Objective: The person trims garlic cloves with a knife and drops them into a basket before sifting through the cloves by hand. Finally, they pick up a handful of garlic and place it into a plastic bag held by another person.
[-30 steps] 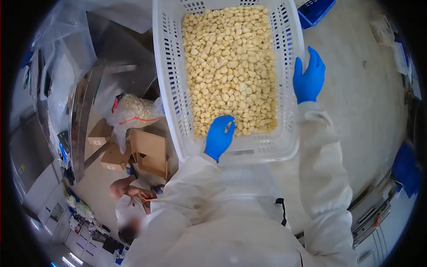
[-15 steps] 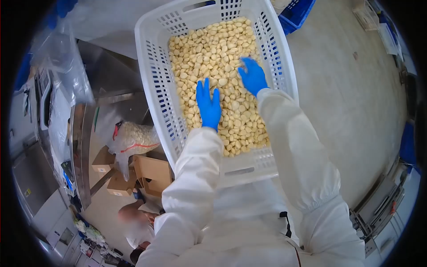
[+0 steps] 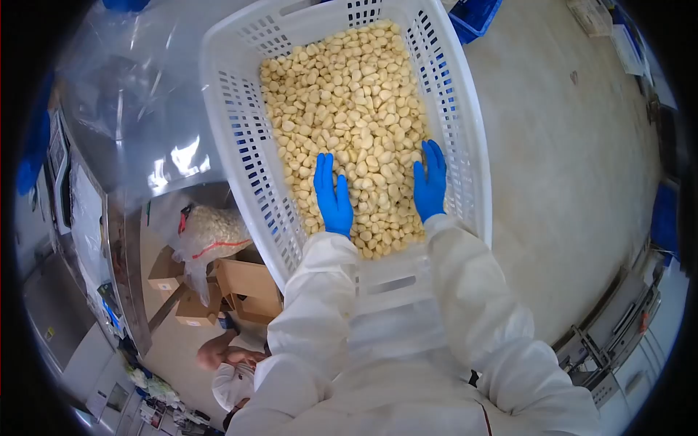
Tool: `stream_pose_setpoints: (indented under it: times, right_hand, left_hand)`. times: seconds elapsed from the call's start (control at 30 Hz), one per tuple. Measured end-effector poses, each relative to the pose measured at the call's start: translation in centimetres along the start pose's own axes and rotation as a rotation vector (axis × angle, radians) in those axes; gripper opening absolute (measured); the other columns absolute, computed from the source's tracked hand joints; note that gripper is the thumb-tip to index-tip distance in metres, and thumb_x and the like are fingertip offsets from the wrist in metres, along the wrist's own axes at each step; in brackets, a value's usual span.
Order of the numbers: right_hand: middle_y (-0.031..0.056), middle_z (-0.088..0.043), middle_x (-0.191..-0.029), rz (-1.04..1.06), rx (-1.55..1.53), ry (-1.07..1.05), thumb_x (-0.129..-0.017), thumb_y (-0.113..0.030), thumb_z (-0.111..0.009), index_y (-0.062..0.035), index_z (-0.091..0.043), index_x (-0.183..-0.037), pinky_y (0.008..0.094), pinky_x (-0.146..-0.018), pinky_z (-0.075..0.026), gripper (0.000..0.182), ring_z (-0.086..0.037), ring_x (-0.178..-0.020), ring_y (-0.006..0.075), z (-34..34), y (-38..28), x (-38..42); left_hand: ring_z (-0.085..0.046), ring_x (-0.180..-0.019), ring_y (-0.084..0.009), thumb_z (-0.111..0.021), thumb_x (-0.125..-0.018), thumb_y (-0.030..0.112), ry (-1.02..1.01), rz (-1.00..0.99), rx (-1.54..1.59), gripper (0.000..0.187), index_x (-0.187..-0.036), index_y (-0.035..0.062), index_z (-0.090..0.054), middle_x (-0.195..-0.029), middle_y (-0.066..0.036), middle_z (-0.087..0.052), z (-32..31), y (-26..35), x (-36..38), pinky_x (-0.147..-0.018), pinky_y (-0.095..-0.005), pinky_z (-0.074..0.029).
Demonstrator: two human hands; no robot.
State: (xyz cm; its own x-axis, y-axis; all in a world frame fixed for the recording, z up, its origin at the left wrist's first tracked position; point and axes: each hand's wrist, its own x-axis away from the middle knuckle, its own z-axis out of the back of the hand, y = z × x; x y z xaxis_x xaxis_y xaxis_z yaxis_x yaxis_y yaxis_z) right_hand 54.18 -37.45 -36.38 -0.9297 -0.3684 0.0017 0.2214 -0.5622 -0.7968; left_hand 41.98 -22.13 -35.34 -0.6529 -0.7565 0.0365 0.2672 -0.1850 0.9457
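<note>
A large white slatted plastic crate (image 3: 469, 145) holds a thick layer of pale yellow, rounded pieces that look like peeled garlic cloves (image 3: 349, 94). My left hand (image 3: 334, 198), in a blue glove, rests on the cloves left of the middle, fingers stretched out and thumb apart. Near the crate's right wall, my right hand (image 3: 431, 183), gloved in blue too, lies over the cloves with its fingers extended. Neither hand grips anything visible. Cloves directly beneath both palms are hidden.
Left of the crate is a metal table (image 3: 163, 142) covered with clear plastic. Below it are a bag of pale pieces (image 3: 218, 229) and open cardboard boxes (image 3: 251, 287). Another person (image 3: 233, 378) is at the lower left. A blue crate (image 3: 474, 16) stands beyond the upper right corner.
Both hands have moved back towards me over the cloves; the right hand also swung from fingers pointing left to pointing forward. The plastic sheet at the left now spreads over the metal table.
</note>
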Motion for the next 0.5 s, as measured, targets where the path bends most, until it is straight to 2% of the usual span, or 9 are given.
stream_pose_setpoints:
  times: [0.1, 0.13, 0.23, 0.27, 0.37, 0.4, 0.5]
  right_hand:
    - [0.0185, -0.039, -0.140, -0.021, 0.054, 0.057, -0.086, -0.012, -0.061, -0.0073, -0.048, -0.134, 0.0433, -0.109, -0.027, 0.050, -0.035, -0.130, 0.0354, -1.9, -0.9, 0.2]
    - [0.0179, -0.035, -0.144, -0.003, 0.069, 0.050, -0.089, -0.017, -0.059, -0.0079, -0.051, -0.132, 0.0428, -0.109, -0.026, 0.045, -0.031, -0.132, 0.0341, -2.6, -1.2, 0.0]
    - [0.0174, -0.035, -0.144, -0.059, 0.059, 0.069, -0.088, -0.018, -0.060, -0.0075, -0.056, -0.127, 0.0433, -0.109, -0.027, 0.041, -0.031, -0.132, 0.0342, -3.8, -3.1, 0.0]
    - [0.0166, -0.036, -0.144, -0.055, 0.049, 0.082, -0.087, -0.020, -0.062, -0.0099, -0.059, -0.124, 0.0439, -0.108, -0.027, 0.038, -0.035, -0.129, 0.0343, -4.2, -3.4, 0.2]
    - [0.0150, -0.036, -0.144, -0.088, -0.178, 0.105, -0.088, -0.021, -0.061, -0.0096, -0.059, -0.123, 0.0428, -0.107, -0.028, 0.037, -0.034, -0.130, 0.0333, -5.4, -3.3, 0.2]
    - [0.0134, -0.038, -0.144, -0.106, -0.208, 0.074, -0.089, -0.017, -0.060, -0.0085, -0.059, -0.124, 0.0398, -0.108, -0.030, 0.036, -0.035, -0.131, 0.0302, -5.3, -3.3, 0.2]
    - [0.0119, -0.041, -0.143, -0.245, -0.672, -0.013, -0.090, -0.011, -0.058, -0.0063, -0.056, -0.126, 0.0355, -0.109, -0.030, 0.037, -0.037, -0.132, 0.0257, -5.1, -4.0, -0.3]
  left_hand:
    - [-0.028, -0.139, -0.0285, -0.044, -0.098, 0.017, -0.079, -0.025, -0.086, 0.043, -0.139, 0.0043, -0.045, -0.150, -0.017, -0.031, -1.3, 0.1, -0.1, -0.114, -0.0387, -0.020]
    - [-0.029, -0.138, -0.0302, -0.044, -0.097, 0.019, -0.075, -0.089, -0.137, 0.043, -0.137, 0.0049, -0.047, -0.149, -0.017, -0.031, -1.8, -0.4, -0.4, -0.113, -0.0400, -0.021]
    - [-0.030, -0.136, -0.0324, -0.047, -0.096, 0.021, -0.104, -0.132, -0.245, 0.042, -0.135, 0.0061, -0.050, -0.148, -0.017, -0.032, -2.8, 0.0, -1.1, -0.113, -0.0422, -0.022]
    - [-0.031, -0.135, -0.0329, -0.051, -0.093, 0.020, -0.102, -0.098, -0.097, 0.041, -0.133, 0.0083, -0.053, -0.148, -0.016, -0.033, -3.6, 0.8, -1.4, -0.112, -0.0432, -0.024]
    - [-0.035, -0.132, -0.0320, -0.060, -0.089, 0.017, -0.014, -0.125, -0.061, 0.037, -0.125, 0.0106, -0.061, -0.145, -0.016, -0.037, -5.8, 0.7, -1.9, -0.109, -0.0416, -0.029]
    - [-0.036, -0.132, -0.0307, -0.061, -0.088, 0.015, -0.019, -0.064, 0.009, 0.036, -0.124, 0.0099, -0.061, -0.144, -0.016, -0.038, -6.0, 0.9, -1.7, -0.109, -0.0405, -0.030]
    - [-0.038, -0.131, -0.0267, -0.062, -0.087, 0.010, -0.046, 0.083, 0.256, 0.035, -0.122, 0.0080, -0.062, -0.142, -0.013, -0.043, -5.8, 1.5, -1.8, -0.108, -0.0373, -0.032]
